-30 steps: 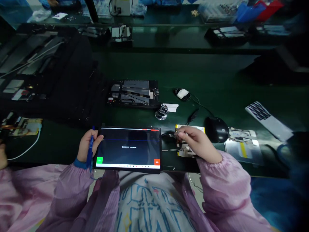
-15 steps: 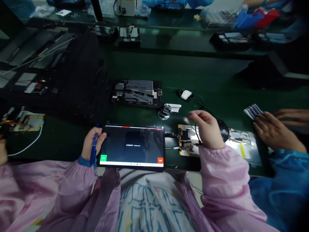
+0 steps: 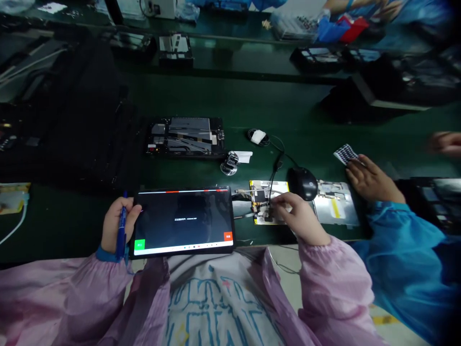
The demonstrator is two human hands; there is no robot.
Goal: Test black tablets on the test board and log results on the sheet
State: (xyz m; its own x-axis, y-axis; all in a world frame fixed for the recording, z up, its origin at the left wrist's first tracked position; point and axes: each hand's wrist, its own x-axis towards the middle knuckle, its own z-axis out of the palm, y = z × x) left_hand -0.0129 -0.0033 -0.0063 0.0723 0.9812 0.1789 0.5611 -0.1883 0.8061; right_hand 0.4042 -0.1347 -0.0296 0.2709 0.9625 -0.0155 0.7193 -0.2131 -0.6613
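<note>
My left hand (image 3: 117,223) is closed around the left edge of a tablet (image 3: 183,221) with a lit dark screen, a green box and a red box in its lower corners. A blue pen (image 3: 121,230) is also tucked in that hand. My right hand (image 3: 300,216) rests with bent, closed fingers over an opened device's circuit board (image 3: 261,188); its fingertips are partly hidden among thin cables (image 3: 248,191). Whatever they pinch cannot be made out. Leads run between the tablet's right side and the board. Just above my right hand sits a black computer mouse (image 3: 304,182).
Beyond the tablet lies an opened device (image 3: 187,137) near a shiny round metal part (image 3: 229,163) and a coiled black cable (image 3: 258,137). Stacked dark devices (image 3: 65,110) fill the left. At right, a co-worker's hand (image 3: 374,180) touches a sticker sheet (image 3: 346,154).
My right hand has come down from above the board, where it held up a small cable end, onto the board. My left hand keeps the tablet and pen. The view has shifted right.
</note>
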